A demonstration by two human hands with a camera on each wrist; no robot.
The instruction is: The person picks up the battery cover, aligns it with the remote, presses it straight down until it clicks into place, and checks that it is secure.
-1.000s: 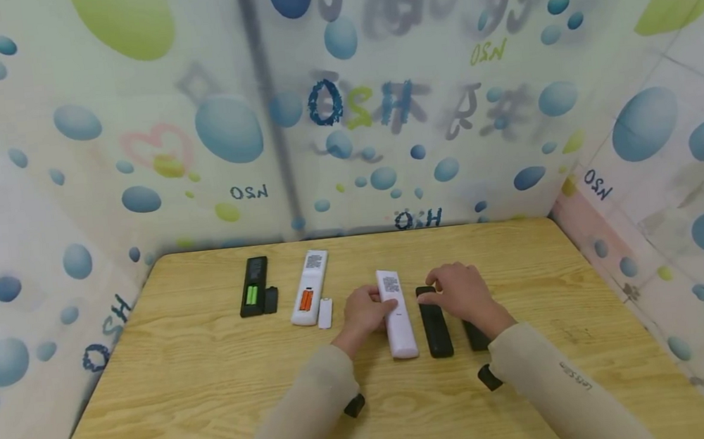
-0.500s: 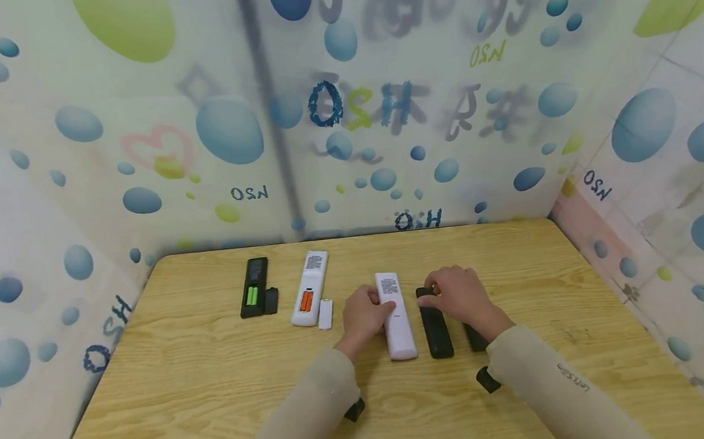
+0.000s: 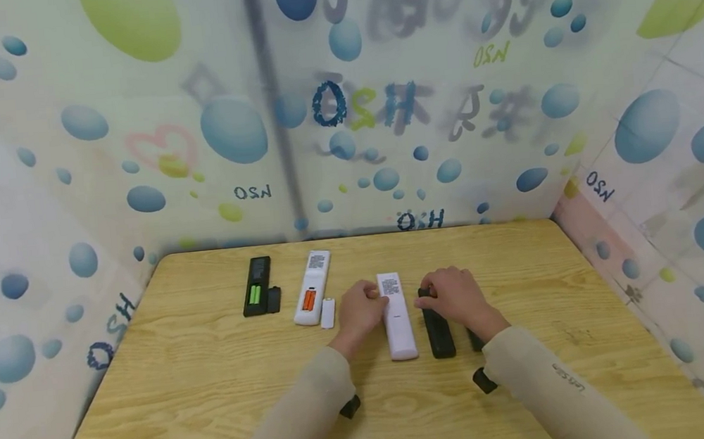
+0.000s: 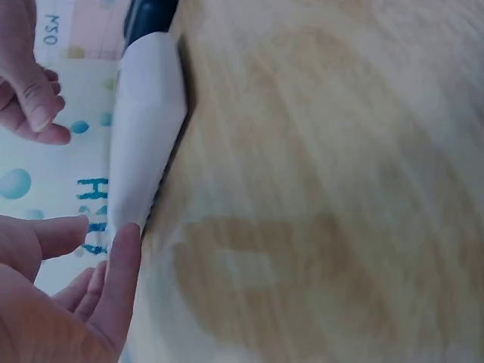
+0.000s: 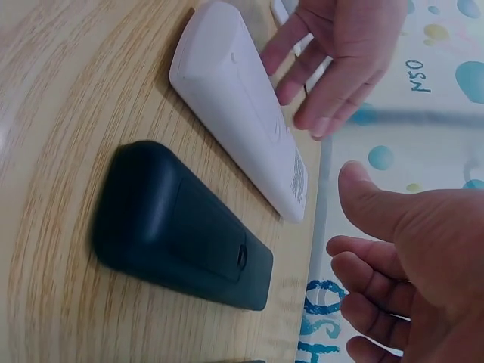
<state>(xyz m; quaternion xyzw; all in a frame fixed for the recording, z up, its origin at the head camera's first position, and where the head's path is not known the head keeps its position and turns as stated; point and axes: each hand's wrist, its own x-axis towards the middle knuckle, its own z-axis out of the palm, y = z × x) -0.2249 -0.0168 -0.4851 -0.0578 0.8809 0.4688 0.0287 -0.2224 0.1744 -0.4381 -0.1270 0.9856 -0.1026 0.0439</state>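
Observation:
A white remote control (image 3: pixel 399 331) lies back side up on the table, its battery cover in place. My left hand (image 3: pixel 359 312) is at its left edge, fingers loosely extended and thumb lifted; in the left wrist view a fingertip (image 4: pixel 127 236) is right at the remote's side. To the right lies a black remote control (image 3: pixel 439 335), also back up with its cover closed. Over its far end hovers my right hand (image 3: pixel 458 295), thumb and fingers apart with nothing between them, as the right wrist view shows. A further dark remote (image 3: pixel 475 340) is mostly hidden by the right arm.
At the back left, a black remote (image 3: pixel 260 271) shows green batteries, its cover (image 3: pixel 273 300) beside it. Near it, a white remote (image 3: pixel 315 272) shows orange batteries, with its white cover (image 3: pixel 328 314) alongside. A patterned curtain (image 3: pixel 212 219) borders the wooden table (image 3: pixel 184 391).
My left thumb has come off the white remote and that hand has eased slightly left. The right hand stays over the black remote's far end. The head view has shifted a little.

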